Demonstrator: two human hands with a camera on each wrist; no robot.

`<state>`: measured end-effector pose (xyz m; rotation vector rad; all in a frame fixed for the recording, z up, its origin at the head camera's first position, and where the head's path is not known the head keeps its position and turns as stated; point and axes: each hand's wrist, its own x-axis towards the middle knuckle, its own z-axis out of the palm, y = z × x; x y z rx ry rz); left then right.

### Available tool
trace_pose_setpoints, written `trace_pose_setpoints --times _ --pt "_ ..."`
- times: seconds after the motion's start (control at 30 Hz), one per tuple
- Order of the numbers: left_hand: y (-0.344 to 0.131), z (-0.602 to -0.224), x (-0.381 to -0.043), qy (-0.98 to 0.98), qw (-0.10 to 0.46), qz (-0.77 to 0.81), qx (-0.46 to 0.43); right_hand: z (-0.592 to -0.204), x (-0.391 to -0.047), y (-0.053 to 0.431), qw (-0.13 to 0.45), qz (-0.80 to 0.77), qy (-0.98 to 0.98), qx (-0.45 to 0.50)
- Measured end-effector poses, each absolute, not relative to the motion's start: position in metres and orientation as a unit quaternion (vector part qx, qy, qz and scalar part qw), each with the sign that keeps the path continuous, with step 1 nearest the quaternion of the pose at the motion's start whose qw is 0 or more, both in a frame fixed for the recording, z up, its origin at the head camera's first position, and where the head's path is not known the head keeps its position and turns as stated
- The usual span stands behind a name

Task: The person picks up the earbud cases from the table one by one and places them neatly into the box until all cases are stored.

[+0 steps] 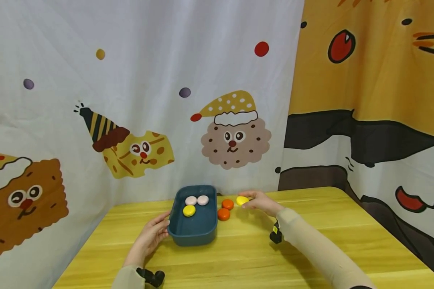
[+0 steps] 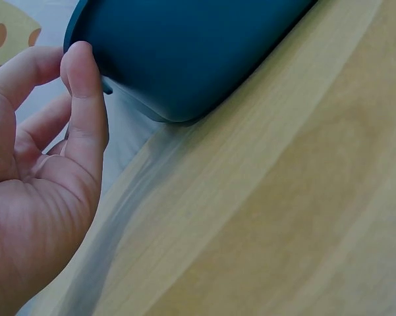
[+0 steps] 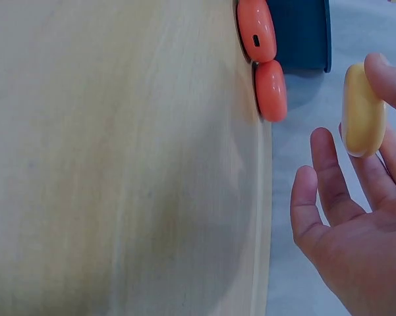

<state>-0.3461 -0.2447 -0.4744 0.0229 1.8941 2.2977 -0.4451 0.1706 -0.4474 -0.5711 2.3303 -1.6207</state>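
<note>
My left hand (image 1: 153,235) pinches the left rim of a dark blue rectangular bin (image 1: 193,240), thumb and fingers at the edge in the left wrist view. In the bin lie two pale pink round cases (image 1: 190,200) and one yellow round case (image 1: 189,210). To the right of the bin, my right hand (image 1: 262,202) holds another glossy yellow round case (image 3: 364,112) between thumb and fingers, raised off the table in the right wrist view. Two orange round cases (image 1: 227,204) sit together between that hand and the bin; one shows a small dark slot on its side.
The wood-grain table (image 1: 260,261) carries everything. Close behind it hangs a white curtain (image 1: 145,80) printed with cartoon snacks, and a yellow and dark printed cloth (image 1: 321,84) hangs along the right side.
</note>
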Motion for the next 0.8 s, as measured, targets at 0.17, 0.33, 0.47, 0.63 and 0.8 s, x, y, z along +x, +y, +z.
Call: trace_pose_setpoints --times 0.17,0.33,0.47,0.63,0.8 --pt "-0.246 -0.474 -0.346 0.639 0.08 0.765 0.006 -0.446 -0.444 0.168 0.127 -0.549 0.801 -0.201" --pt "-0.245 -0.474 -0.346 0.638 0.08 0.766 0.009 -0.442 -0.441 0.165 0.132 -0.556 0.796 -0.201" --pt "-0.245 -0.474 -0.345 0.64 0.082 0.764 0.007 -0.436 -0.438 0.163 0.134 -0.563 0.787 -0.212" --pt "-0.246 -0.474 -0.344 0.64 0.076 0.764 0.006 -0.428 -0.437 0.159 0.129 -0.554 0.789 -0.23" --pt "-0.247 -0.475 -0.346 0.636 0.076 0.768 0.011 -0.42 -0.436 0.156 0.131 -0.539 0.797 -0.238"
